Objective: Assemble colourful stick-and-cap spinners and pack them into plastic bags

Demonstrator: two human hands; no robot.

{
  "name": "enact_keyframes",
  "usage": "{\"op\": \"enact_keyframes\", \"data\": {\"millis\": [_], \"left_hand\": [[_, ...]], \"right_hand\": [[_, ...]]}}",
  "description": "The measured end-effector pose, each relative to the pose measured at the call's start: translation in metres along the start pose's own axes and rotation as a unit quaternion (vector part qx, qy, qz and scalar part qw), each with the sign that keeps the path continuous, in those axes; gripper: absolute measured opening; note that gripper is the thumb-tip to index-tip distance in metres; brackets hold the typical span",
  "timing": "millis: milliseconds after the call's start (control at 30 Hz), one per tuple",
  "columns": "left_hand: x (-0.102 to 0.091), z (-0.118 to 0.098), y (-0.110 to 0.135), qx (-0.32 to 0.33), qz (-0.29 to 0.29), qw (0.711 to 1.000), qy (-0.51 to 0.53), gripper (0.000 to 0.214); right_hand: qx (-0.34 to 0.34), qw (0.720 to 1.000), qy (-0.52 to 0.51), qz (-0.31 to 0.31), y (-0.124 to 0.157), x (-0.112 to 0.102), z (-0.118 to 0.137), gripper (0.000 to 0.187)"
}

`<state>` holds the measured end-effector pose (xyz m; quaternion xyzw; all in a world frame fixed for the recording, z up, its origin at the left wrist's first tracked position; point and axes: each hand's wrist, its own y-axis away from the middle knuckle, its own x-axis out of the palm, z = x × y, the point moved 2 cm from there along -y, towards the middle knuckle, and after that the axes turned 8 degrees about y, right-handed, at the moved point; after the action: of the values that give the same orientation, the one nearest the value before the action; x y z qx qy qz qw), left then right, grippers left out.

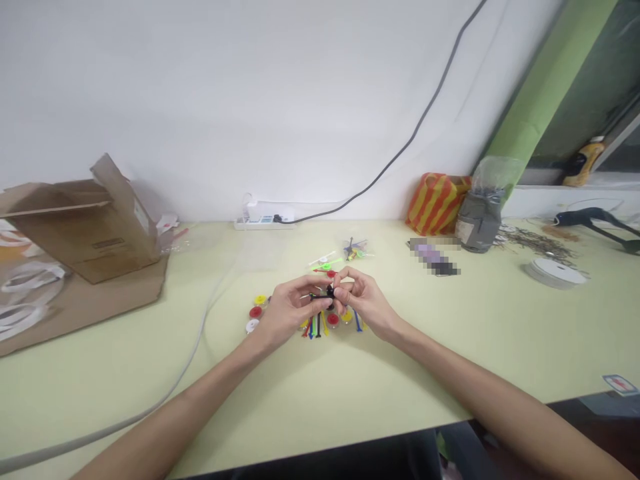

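Note:
Both of my hands meet over the middle of the pale green table (pixel 320 393). My left hand (pixel 290 308) pinches a small black plastic part (pixel 325 294), and my right hand (pixel 363 299) pinches the same part from the other side with curled fingers. Beneath the hands lie several thin coloured plastic sticks (pixel 315 328) in red, blue, yellow and green. Small round discs (pixel 255 312), red, yellow and white, lie just left of my left hand. A few more coloured pieces (pixel 326 266) and a small clear bag of parts (pixel 354 249) lie just beyond the hands.
An open cardboard box (pixel 85 223) stands at the left on brown card. A white power strip (pixel 265 218) with a dark cable sits at the wall. A striped bag (pixel 436 202), a grey bag of small parts (pixel 479 217) and a white tape roll (pixel 553 272) are at the right. A pale cable (pixel 195 347) crosses the table's left.

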<state>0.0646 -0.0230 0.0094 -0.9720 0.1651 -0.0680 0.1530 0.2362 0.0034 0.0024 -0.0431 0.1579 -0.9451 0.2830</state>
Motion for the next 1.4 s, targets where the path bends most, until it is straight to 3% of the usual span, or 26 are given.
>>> {"op": "enact_keyframes", "data": {"millis": [300, 600, 1200, 1400], "left_hand": [[-0.004, 0.002, 0.000, 0.009, -0.014, 1.000, 0.022, 0.030], [-0.004, 0.004, -0.001, 0.009, -0.019, 1.000, 0.006, 0.029], [0.005, -0.012, 0.007, 0.042, 0.003, 0.997, -0.064, 0.017], [0.006, -0.013, 0.008, 0.052, 0.001, 0.996, -0.076, 0.019]], "right_hand": [[0.000, 0.998, -0.058, 0.027, 0.002, -0.002, -0.006, 0.039], [0.021, 0.994, -0.109, 0.003, 0.001, -0.002, -0.006, 0.039], [0.028, 0.999, -0.003, 0.019, 0.004, 0.000, -0.001, 0.045], [0.006, 0.999, 0.030, -0.010, 0.004, 0.005, 0.001, 0.049]]}}
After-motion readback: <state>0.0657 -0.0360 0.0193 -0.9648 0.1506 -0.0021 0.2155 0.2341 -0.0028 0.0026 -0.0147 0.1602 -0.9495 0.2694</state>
